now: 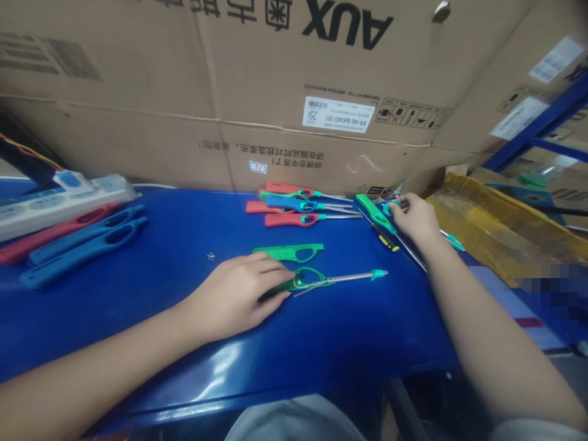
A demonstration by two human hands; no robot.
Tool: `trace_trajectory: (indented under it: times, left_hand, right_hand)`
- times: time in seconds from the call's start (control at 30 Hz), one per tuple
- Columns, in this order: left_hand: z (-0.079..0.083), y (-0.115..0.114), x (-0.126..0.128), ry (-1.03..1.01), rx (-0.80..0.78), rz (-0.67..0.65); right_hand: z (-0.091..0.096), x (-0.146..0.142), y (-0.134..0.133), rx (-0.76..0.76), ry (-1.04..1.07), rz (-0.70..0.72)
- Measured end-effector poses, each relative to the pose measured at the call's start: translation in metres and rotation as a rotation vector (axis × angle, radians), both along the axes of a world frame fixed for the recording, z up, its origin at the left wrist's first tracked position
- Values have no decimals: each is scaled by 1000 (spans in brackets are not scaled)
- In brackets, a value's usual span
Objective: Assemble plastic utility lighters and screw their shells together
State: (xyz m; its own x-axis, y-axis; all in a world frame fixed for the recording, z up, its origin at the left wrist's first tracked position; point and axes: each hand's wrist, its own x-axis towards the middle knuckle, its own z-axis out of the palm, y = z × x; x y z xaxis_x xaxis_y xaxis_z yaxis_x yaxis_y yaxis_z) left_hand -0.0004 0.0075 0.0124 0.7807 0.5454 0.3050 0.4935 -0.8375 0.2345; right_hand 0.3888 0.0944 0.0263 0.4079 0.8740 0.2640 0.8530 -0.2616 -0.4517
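Note:
My left hand point(248, 289) is closed around the handle of a green gas lighter point(312, 280), holding it low over the blue table. The lighter's inside shows near the loop, and its metal tube points right to a teal tip. Just behind lies a loose green handle half point(294, 252). At the back right, my right hand point(416, 217) has its fingers pinched together by a small teal part point(392, 206); what lies between them is hidden. Left of that hand are another green lighter point(376, 211) and a black-and-yellow screwdriver point(384, 239).
Red, green and blue lighters point(294, 218) lie in a pile at the back middle. Red and blue handle halves point(85, 248) rest at left beside a white power strip point(64, 199). A large cardboard box point(184, 110) walls off the back; yellow-taped packaging point(487, 226) stands right.

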Motion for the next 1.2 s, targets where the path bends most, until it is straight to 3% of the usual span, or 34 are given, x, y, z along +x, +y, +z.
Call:
trace_trajectory:
  times: [0.07,0.2,0.33,0.57,0.9,1.1,1.2]
  left_hand:
    - [0,1,0,-3,-26,20]
    - [-3,3,1,-3,-65,22]
    - [-5,3,2,-5,-102,30]
    - [-6,6,3,-9,-135,37]
    - [-6,6,3,2,-151,46]
    - [-3,0,3,23,-166,89]
    - [-2,-2,5,6,-175,101]
  right_hand:
    - [5,-20,-6,-23,99,149]
    - [2,-66,-25,-228,292,524]
    - [-7,-91,-40,-372,312,762]
    - [-3,-87,-48,-357,126,865]
    - [4,-77,-47,-330,-80,904]
    - [8,-95,-63,-203,-64,1041]
    - [7,-108,-74,-223,-52,1164]
